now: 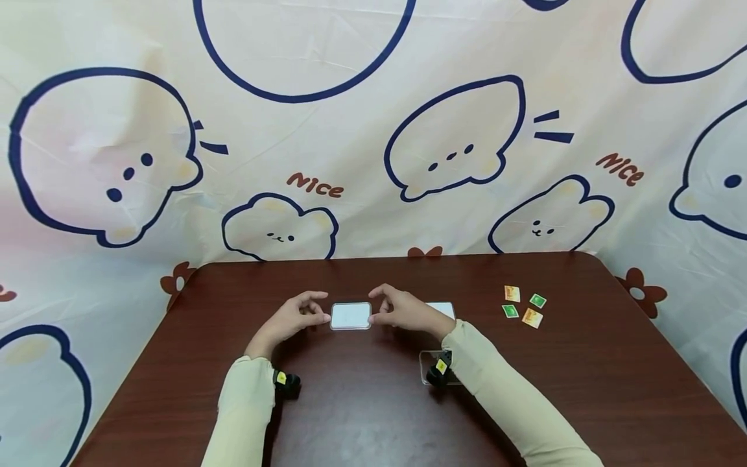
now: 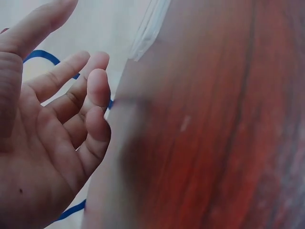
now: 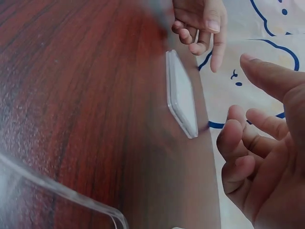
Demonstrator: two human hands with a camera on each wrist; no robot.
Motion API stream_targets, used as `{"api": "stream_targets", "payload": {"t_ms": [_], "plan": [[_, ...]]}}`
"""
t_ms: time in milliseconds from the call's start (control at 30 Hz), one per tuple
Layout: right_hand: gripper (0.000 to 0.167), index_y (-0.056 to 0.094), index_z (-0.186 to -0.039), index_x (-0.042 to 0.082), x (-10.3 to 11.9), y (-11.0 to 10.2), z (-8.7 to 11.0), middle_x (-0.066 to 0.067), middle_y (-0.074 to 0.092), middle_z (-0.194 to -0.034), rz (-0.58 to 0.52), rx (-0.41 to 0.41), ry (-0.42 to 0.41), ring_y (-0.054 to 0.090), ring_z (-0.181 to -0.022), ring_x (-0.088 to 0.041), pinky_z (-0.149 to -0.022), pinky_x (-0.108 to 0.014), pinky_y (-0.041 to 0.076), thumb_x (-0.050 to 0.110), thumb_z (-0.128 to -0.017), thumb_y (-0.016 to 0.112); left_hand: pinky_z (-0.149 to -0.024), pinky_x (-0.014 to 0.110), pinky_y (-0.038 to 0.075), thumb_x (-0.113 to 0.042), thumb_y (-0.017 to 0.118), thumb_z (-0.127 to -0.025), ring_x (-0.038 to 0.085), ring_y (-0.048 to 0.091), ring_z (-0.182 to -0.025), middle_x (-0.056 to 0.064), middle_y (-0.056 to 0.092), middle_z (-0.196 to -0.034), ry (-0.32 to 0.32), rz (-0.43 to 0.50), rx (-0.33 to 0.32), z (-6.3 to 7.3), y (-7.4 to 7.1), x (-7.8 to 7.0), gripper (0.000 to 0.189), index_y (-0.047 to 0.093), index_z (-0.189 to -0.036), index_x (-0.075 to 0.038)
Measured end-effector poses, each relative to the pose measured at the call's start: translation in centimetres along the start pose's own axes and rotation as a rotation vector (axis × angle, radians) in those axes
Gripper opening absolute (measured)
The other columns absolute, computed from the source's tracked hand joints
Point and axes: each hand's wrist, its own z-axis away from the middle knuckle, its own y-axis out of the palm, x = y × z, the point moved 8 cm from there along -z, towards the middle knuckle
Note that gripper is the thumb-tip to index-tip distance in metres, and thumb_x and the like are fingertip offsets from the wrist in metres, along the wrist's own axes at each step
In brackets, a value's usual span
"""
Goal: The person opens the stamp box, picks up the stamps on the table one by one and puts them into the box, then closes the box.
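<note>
A flat, white rectangular piece in a clear plastic case [image 1: 351, 316] lies on the dark wooden table [image 1: 344, 415] between the two hands. My left hand [image 1: 294, 314] is at its left side, thumb tip close to the edge and fingers loosely bent. On the other side, my right hand [image 1: 403, 308] has its thumb tip near the right edge. In the right wrist view, a gap shows between the case [image 3: 182, 95] and the right hand [image 3: 267, 143], whose fingers hold nothing. The left wrist view shows a left hand [image 2: 57, 114] with nothing in it.
Partly behind the right wrist lies another white rectangle [image 1: 445, 309]. A clear plastic tray or lid [image 1: 424, 370] is half hidden under the right forearm. Farther right are two orange picture pieces [image 1: 511, 294] and two green ones [image 1: 537, 300]. A printed cloth [image 1: 362, 143] hangs behind the table.
</note>
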Motion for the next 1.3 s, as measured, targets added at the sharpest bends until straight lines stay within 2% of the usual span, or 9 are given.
{"api": "stream_targets", "payload": {"t_ms": [133,467,700,1000,1300], "plan": [[0.059,0.043,-0.135,0.009,-0.3,0.7,-0.4,-0.014,0.067,-0.083,0.022,0.028,0.017,0.060,-0.063,-0.028,-0.059,-0.028,0.047,0.031,-0.088,0.071,-0.069,0.032,0.044,-0.027,0.074,-0.085,0.020,0.054,-0.077,0.008,0.060,-0.091,-0.003,-0.028,0.015,-0.2,0.3,0.1,0.061,0.050,-0.137,-0.006],[0.067,0.037,-0.139,0.008,-0.5,1.6,-1.1,-0.005,0.062,-0.074,0.077,0.060,0.050,0.052,-0.056,-0.013,-0.056,-0.026,0.045,0.030,-0.086,0.073,-0.071,0.031,0.042,-0.028,0.076,-0.082,0.018,0.051,-0.077,0.007,0.060,-0.089,-0.028,-0.068,0.039,-0.8,0.7,0.0,0.065,0.049,-0.137,-0.007],[0.071,0.034,-0.141,0.005,-0.6,2.2,-1.5,-0.003,0.057,-0.073,0.083,0.072,0.056,0.049,-0.054,-0.012,-0.055,-0.025,0.042,0.027,-0.085,0.074,-0.074,0.031,0.042,-0.028,0.076,-0.082,0.018,0.053,-0.080,0.008,0.062,-0.091,-0.038,-0.043,0.077,-0.7,1.1,0.4,0.069,0.046,-0.139,-0.004],[0.073,0.034,-0.142,0.005,-1.3,2.5,-2.0,-0.003,0.058,-0.074,0.106,0.056,0.079,0.050,-0.056,-0.012,-0.056,-0.024,0.043,0.025,-0.085,0.075,-0.072,0.030,0.041,-0.029,0.078,-0.081,0.018,0.052,-0.080,0.008,0.061,-0.092,-0.049,-0.053,0.058,-0.8,1.3,0.7,0.067,0.049,-0.137,-0.006],[0.069,0.040,-0.139,0.005,-1.4,2.8,-2.4,-0.001,0.056,-0.075,0.181,0.046,0.087,0.049,-0.062,-0.010,-0.058,-0.023,0.040,0.026,-0.084,0.075,-0.068,0.029,0.039,-0.023,0.080,-0.078,0.018,0.047,-0.078,0.007,0.054,-0.091,-0.107,-0.088,0.062,-1.0,1.6,0.8,0.066,0.050,-0.135,-0.006]]}}
